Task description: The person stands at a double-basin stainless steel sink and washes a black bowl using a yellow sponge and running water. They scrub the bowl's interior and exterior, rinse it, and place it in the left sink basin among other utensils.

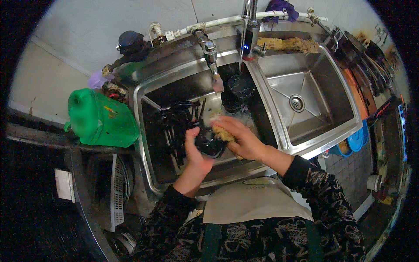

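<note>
Over the left basin of a stainless steel sink [148, 160], my left hand [196, 150] grips a shiny black bowl-like dish [209, 144] by its side. My right hand [242, 137] holds a yellowish sponge or scrubbing pad [223, 131] against the dish's right edge. Several dark, thin-handled utensils [173, 131] lie in the basin left of my hands. Beyond my hands stands a round black container [241, 85], below a thin stream of water from the tall faucet [250, 36]. The underside of the dish is hidden.
A second faucet [210, 52] reaches over the left basin. Right of the divider is another basin [298, 131] with a drain. A green plastic jug [104, 118] stands at the left rim, above a white plastic basket [117, 193]. A yellow-brown cloth [288, 45] lies along the back ledge.
</note>
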`<state>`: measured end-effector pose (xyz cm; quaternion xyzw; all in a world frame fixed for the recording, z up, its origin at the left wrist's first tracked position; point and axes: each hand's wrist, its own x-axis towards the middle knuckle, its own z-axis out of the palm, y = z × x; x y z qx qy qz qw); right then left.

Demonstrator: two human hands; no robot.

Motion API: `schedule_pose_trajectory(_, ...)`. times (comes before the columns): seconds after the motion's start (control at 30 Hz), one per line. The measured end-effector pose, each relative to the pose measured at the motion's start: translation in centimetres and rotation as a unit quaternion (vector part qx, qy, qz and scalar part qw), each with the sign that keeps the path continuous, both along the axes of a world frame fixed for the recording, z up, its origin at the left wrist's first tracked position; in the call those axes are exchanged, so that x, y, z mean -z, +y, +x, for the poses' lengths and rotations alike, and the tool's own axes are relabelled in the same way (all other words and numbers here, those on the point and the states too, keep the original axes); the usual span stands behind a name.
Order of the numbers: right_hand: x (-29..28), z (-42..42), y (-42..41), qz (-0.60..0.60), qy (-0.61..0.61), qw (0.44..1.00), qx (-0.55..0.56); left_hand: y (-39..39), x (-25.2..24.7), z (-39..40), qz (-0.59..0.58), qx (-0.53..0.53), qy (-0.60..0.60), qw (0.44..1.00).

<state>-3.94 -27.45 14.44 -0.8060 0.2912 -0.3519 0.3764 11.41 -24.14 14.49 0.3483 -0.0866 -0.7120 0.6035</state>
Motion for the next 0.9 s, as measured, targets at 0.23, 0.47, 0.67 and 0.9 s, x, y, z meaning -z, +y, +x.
schedule_pose_trajectory(0.23, 3.4, -4.8, -0.2, 0.473, -0.159, 0.866, 0.025, -4.5, 3.3, -0.6, -0.398, 0.022, -0.721, 0.567)
schedule_pose_trajectory(0.47, 5.7, -14.8, 0.8, 0.466, -0.292, 0.807, 0.217, -4.4, 15.7, -1.7, -0.069, 0.361, -0.786, 0.497)
schedule_pose_trajectory(0.67, 7.1, -16.8, 1.9, 0.421, -0.17, 0.855, 0.251, -2.5, 24.3, -7.7, -0.228, 0.517, -0.754, 0.334)
schedule_pose_trajectory(0.9, 8.0, -17.6, 1.2, 0.438, -0.171, 0.855, 0.22, -8.5, 22.5, -9.2, 0.011, 0.278, -0.707, 0.65)
